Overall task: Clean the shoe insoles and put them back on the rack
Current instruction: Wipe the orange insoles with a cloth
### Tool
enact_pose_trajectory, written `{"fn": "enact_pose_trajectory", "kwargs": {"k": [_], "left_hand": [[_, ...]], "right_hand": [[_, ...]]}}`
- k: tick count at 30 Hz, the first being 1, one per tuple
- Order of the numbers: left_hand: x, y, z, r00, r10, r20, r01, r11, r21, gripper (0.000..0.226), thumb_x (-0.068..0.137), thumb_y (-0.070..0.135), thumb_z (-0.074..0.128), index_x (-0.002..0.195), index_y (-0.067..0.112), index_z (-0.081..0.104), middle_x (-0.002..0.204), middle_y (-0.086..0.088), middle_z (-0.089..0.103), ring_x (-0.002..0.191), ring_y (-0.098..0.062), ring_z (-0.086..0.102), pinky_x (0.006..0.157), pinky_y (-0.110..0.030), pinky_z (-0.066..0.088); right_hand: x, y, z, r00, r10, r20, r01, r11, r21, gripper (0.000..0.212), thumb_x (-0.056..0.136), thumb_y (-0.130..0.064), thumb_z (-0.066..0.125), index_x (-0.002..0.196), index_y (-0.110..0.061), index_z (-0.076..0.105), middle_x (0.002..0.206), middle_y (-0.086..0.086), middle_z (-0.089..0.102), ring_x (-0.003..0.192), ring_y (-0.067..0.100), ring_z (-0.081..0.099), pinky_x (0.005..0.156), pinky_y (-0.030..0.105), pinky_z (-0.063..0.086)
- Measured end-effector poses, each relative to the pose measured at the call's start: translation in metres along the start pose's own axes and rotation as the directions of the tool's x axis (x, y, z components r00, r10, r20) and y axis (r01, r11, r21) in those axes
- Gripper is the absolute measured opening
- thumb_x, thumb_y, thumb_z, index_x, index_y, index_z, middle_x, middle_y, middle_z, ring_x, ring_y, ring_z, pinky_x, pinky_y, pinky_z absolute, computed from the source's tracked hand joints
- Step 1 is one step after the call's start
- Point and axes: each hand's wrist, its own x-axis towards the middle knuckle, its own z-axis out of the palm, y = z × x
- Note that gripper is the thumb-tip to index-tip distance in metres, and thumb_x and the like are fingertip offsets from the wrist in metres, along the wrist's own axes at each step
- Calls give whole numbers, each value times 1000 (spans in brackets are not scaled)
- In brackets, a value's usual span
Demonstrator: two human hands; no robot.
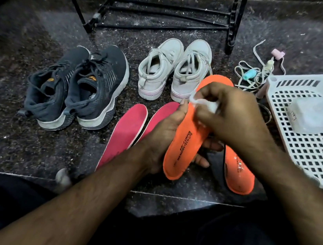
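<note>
1. The scene sits on a dark speckled stone floor (18, 155), dusty in places, with a raised stone ledge behind it.
2. A black metal-tube shoe rack (162, 17) stands at the back; before it are a pair of dark grey mesh sneakers (76, 88) and a pair of white high-top sneakers (173, 70).
3. Two pink foam insoles (127, 128) lie side by side on the floor, a second orange insole (238, 173) lies under the right forearm, and a white slotted plastic basket (309, 146) sits at the right beside loose white laces (251, 76).
4. The left hand (160, 142) grips the orange foam insole (186, 142) from beneath, holding it off the floor.
5. The right hand (226, 110) pinches a small white wipe (204, 104) against the insole's upper surface.
</note>
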Motion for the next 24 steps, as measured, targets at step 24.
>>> {"fn": "enact_pose_trajectory", "kwargs": {"k": [24], "left_hand": [[-1,14,-8,996,64,-55,-70,991,-115,55,91,57,39,116,18,69,111,-5,73,95,-29,72,77,-58,58]], "right_hand": [[-4,-1,6,995,99,-11,-100,986,-137,18,80,-19,61,95,-22,69,87,4,72,83,26,67,76,35,52]]}}
